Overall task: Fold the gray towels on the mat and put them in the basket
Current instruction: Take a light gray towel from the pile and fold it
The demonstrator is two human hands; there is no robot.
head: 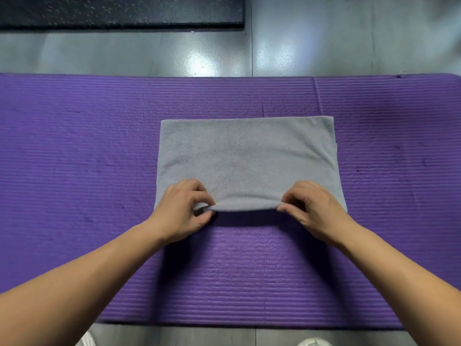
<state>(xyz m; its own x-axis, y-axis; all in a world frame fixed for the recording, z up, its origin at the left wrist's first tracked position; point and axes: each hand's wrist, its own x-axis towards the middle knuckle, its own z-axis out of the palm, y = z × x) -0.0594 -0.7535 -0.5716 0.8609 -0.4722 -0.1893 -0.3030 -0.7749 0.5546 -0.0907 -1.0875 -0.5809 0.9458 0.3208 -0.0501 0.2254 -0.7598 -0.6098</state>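
A gray towel lies flat on the purple mat, a little right of the middle. My left hand pinches the towel's near edge toward its left corner. My right hand pinches the same near edge toward its right corner. Between the two hands the near edge is lifted slightly off the mat and casts a shadow. The far edge of the towel rests flat on the mat. No basket is in view.
Glossy gray floor tiles lie beyond the mat. A black speckled rubber mat sits at the top left. Bare purple mat stretches left of the towel and in front of it. White shoe tips show at the bottom edge.
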